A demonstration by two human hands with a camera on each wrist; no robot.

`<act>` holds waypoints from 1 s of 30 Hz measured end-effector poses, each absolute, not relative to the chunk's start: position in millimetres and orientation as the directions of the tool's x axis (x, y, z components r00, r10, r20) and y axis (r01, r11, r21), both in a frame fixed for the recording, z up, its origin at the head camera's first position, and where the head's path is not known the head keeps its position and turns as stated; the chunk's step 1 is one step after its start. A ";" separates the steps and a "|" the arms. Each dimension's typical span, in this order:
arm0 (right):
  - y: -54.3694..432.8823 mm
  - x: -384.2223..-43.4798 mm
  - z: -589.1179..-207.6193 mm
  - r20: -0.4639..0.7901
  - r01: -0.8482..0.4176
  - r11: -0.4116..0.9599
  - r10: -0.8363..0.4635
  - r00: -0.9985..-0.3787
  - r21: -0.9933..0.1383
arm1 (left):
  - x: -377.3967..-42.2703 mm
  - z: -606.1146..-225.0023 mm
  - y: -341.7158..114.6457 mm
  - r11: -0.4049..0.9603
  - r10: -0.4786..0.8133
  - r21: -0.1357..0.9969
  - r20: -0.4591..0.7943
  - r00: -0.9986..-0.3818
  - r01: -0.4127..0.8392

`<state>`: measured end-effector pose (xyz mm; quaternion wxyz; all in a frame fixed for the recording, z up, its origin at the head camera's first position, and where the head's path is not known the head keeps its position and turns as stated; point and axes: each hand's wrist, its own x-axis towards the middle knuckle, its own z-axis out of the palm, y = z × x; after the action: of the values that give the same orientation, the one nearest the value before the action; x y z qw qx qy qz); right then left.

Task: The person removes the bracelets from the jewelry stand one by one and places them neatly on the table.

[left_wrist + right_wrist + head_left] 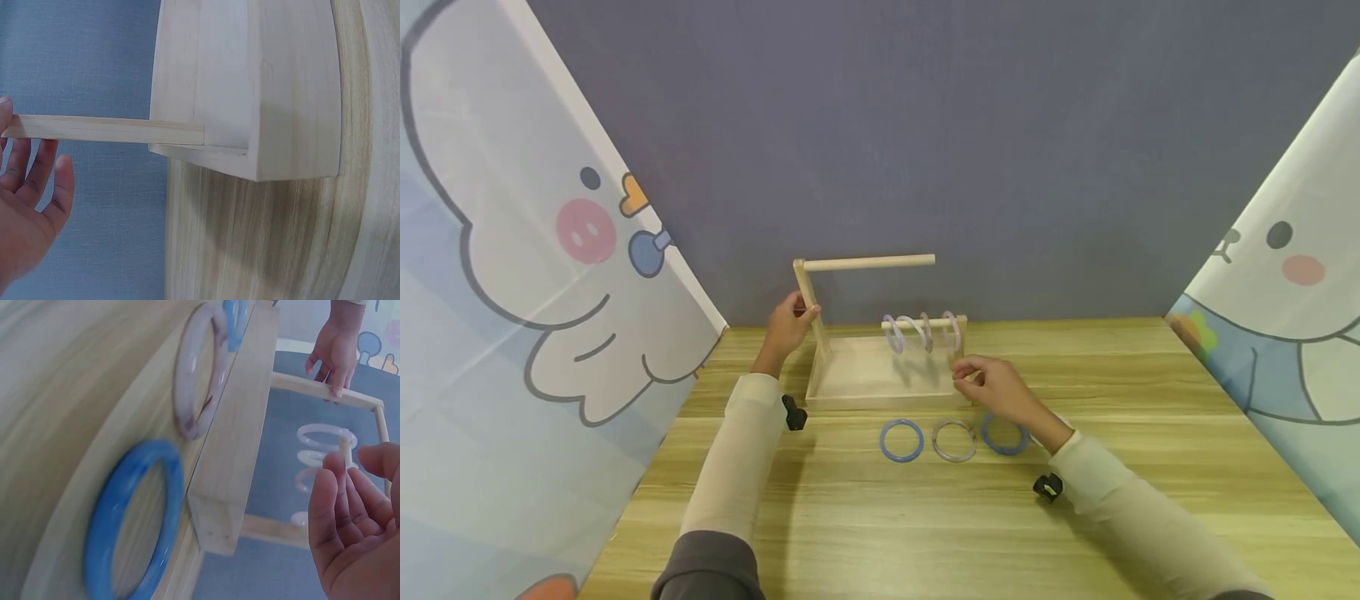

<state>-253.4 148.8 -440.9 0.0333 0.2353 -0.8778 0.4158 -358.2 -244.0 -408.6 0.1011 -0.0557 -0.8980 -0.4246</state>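
A pale wooden bangle stand (868, 263) has an upper bar on a left post and a lower bar on a short right post, both over a shallow tray. My left hand (792, 323) grips the tall post, thumb on one side and fingers on the other; the left wrist view shows this hand (31, 200) on the post (106, 128). Several pale bangles (895, 335) hang on the lower bar. Beside the tray's right end is my right hand (996, 385), fingers loosely bent and holding nothing. In its wrist view the lower bar's end appears beyond the fingertips (334, 464).
In front of the tray a blue bangle (902, 441), a mottled grey-brown bangle (954, 441) and another blue bangle (1004, 435) lie on the wood-grain table (880, 533). A grey wall panel (880, 150) stands behind, with cartoon-printed panels left and right.
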 end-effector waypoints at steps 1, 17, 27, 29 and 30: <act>146.3 -253.8 -440.5 0.257 -0.443 0.539 -0.387 -0.886 -0.716 | -358.0 -408.5 -243.7 0.631 0.014 0.754 0.225 -0.974 0.183; 106.7 -259.6 -429.2 0.242 -0.380 0.457 -0.331 -0.912 -0.805 | -357.6 -409.6 -242.7 0.617 0.012 0.769 0.204 -0.979 0.167; 87.0 -265.9 -428.5 0.251 -0.389 0.413 -0.349 -0.903 -0.823 | -356.6 -409.4 -242.0 0.625 0.007 0.764 0.204 -0.979 0.163; 82.5 -267.9 -428.4 0.255 -0.391 0.429 -0.340 -0.905 -0.814 | -356.3 -409.5 -242.1 0.624 0.006 0.764 0.203 -0.979 0.163; 80.2 -269.2 -428.2 0.257 -0.391 0.437 -0.334 -0.907 -0.810 | -356.4 -409.8 -242.3 0.624 0.007 0.764 0.203 -0.979 0.163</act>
<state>-269.2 80.2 -428.2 0.0292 0.2139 -0.8471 0.4856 -356.4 -242.3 -409.8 0.0902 -0.0473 -0.8967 -0.4307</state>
